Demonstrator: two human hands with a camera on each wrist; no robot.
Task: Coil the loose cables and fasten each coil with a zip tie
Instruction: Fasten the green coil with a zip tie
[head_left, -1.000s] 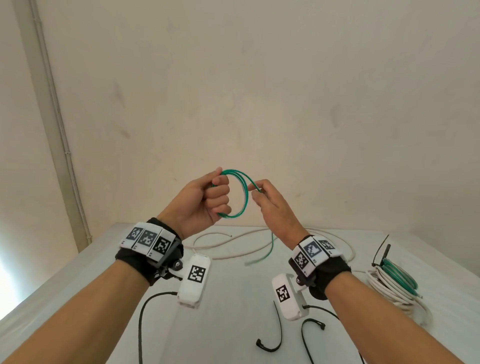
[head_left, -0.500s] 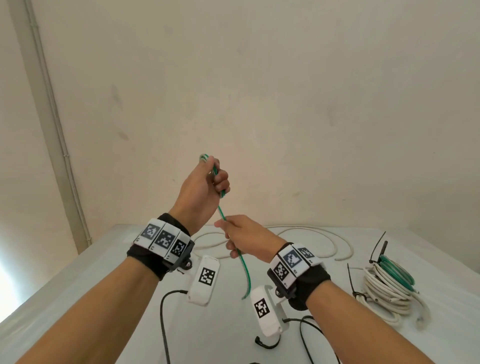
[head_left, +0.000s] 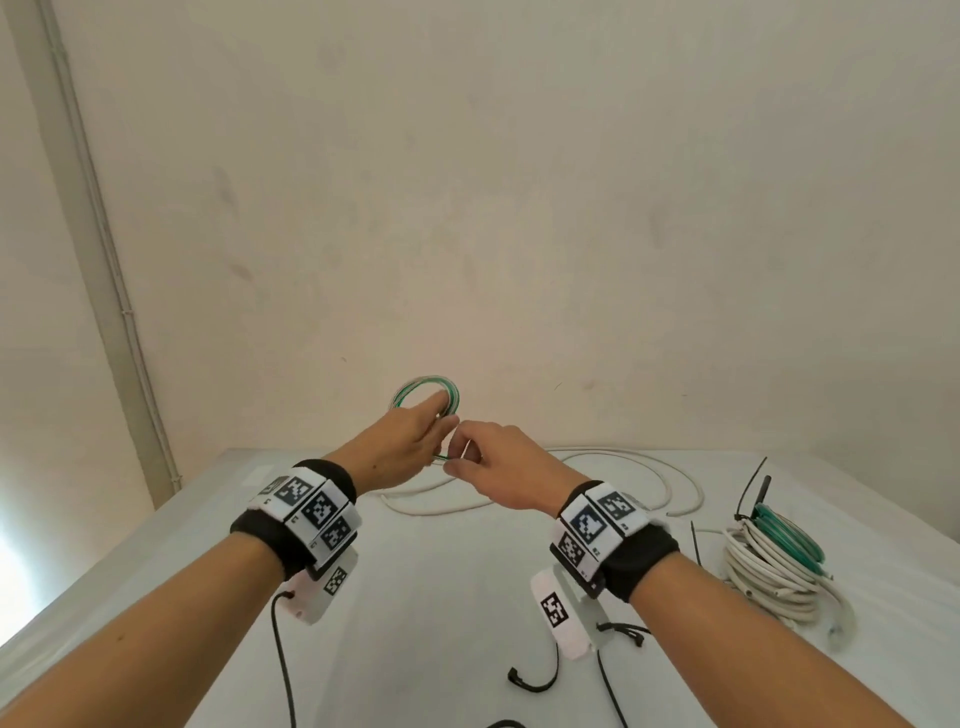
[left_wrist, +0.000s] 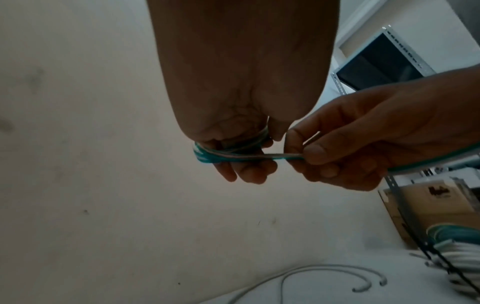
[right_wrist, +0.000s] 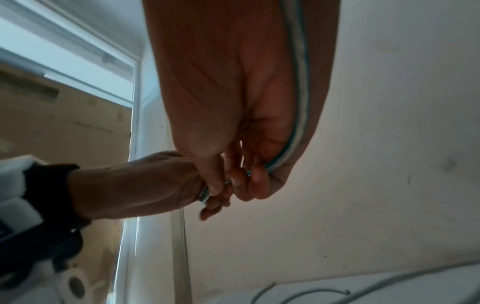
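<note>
Green cable coil (head_left: 426, 397); white loose cable (head_left: 613, 470); black zip ties (head_left: 535, 683); grey-white table (head_left: 441, 597).

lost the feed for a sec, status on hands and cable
Left hand holds green coil. Right hand pinches its loose end. No zip tie on it yet. Nothing in the way.

Storeroom-like workroom: metal shelving (left_wrist: 400, 67); cardboard boxes (left_wrist: 426, 209); bare wall (head_left: 519, 208)

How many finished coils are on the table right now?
2: a white coil at the table's right edge, a green coil resting on it. Others may lie out of frame.
</note>
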